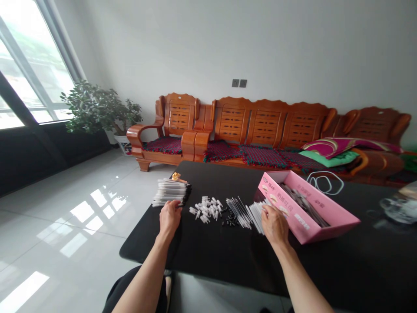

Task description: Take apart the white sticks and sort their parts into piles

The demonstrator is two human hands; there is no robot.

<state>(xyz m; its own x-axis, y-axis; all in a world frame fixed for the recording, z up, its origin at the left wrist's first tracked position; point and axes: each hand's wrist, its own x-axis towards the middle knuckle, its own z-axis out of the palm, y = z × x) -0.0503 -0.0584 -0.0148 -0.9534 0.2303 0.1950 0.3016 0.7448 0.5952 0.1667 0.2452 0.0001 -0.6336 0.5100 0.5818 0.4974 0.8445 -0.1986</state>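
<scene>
My left hand [169, 216] rests on the black table [228, 256], fingers curled, touching the near edge of a stack of white pen barrels with black tips [171, 192]. My right hand [274, 222] lies on a fan of thin white refill tubes [249, 212], fingers bent down onto them; whether it grips any is hidden. Between the hands sit a heap of small white caps [206, 208] and a few small black parts [230, 219]. A pink cardboard box [325, 221] with dark pens inside stands just right of my right hand.
A small orange figure [176, 176] sits behind the barrel stack. White cord loops [324, 181] and a clear plastic bag [399, 208] lie at the table's right. Beyond are a wooden sofa set [260, 126], a potted plant [97, 108] and a tiled floor.
</scene>
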